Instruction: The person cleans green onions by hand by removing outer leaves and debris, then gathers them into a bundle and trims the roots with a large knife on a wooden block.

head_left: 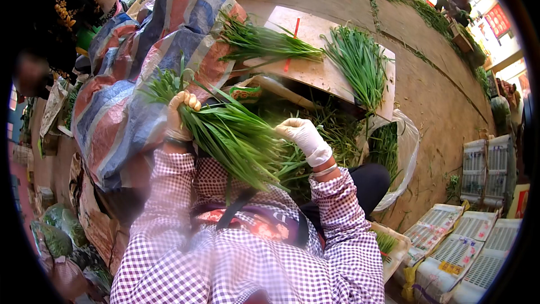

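My left hand [181, 114], in a pale thin glove, grips a bunch of garlic chives [239, 135]. The long green leaves fan out to the right and down across my lap. My right hand [305, 138], in a white glove, is just right of the leaf tips with its fingers pinched together. What it pinches, if anything, is too small to make out. Beyond my hands, a pale board [281, 18] bears two more bunches: one chive bunch [270, 43] lies sideways near a red strip [296, 27], and another chive bunch [357, 65] points toward me on the right.
Loose leaves [332, 135] lie in a heap below the board, beside a clear plastic bag [409, 152]. A striped woven sack [121, 112] bulges at my left. White plastic crates [450, 247] stand at the lower right. A person [454, 3] sits far off at upper right.
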The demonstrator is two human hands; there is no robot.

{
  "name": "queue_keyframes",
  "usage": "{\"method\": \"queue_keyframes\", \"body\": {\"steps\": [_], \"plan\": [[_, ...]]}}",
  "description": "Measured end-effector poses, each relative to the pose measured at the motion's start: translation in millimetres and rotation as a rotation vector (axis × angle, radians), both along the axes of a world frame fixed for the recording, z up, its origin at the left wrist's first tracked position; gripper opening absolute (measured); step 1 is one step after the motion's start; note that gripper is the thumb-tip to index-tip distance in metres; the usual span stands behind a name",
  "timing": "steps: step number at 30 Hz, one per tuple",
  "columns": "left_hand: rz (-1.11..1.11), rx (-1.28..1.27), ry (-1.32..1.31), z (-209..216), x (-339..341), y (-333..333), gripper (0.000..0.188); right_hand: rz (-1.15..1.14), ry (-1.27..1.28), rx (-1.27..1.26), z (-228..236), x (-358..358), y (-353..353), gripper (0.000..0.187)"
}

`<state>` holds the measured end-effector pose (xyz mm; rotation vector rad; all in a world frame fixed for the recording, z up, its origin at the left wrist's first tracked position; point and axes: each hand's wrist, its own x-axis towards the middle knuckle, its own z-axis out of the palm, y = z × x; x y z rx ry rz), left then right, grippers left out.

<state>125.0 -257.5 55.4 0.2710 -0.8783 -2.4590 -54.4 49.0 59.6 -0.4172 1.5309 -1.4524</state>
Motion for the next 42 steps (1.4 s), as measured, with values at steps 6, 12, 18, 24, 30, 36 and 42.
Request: {"method": "queue_keyframes", "body": {"steps": [6,12,18,24,30,36,42], "plan": [[-0.027,-0.157,0.014,32.1,-12.4,15.4,0.027,0.25,-0.148,0.03,3.5,-12.2,14.8,0.019],[-0.069,-0.302,0.03,57.1,-20.9,30.5,0.03,0.556,0.236,0.241,-1.2,-12.7,18.5,0.022],[-0.02,-0.14,0.07,45.1,-11.6,18.2,0.028,0.517,0.631,0.693,-12.4,-21.5,39.6,0.022],[0.047,0.045,0.113,6.0,4.4,-6.2,0.024,0.119,0.71,0.326,-37.6,-17.5,66.3,0.013],[0.005,0.175,0.151,4.1,6.6,-0.6,0.023,-0.095,0.382,-0.04,-43.7,5.0,45.2,0.017],[-0.018,0.245,0.266,3.7,3.7,1.3,0.017,0.055,-0.11,-0.401,4.5,28.3,21.3,0.037],[0.042,0.161,0.019,0.5,5.4,3.3,0.018,0.024,-0.126,-0.314,4.4,21.5,1.2,0.037]]}}
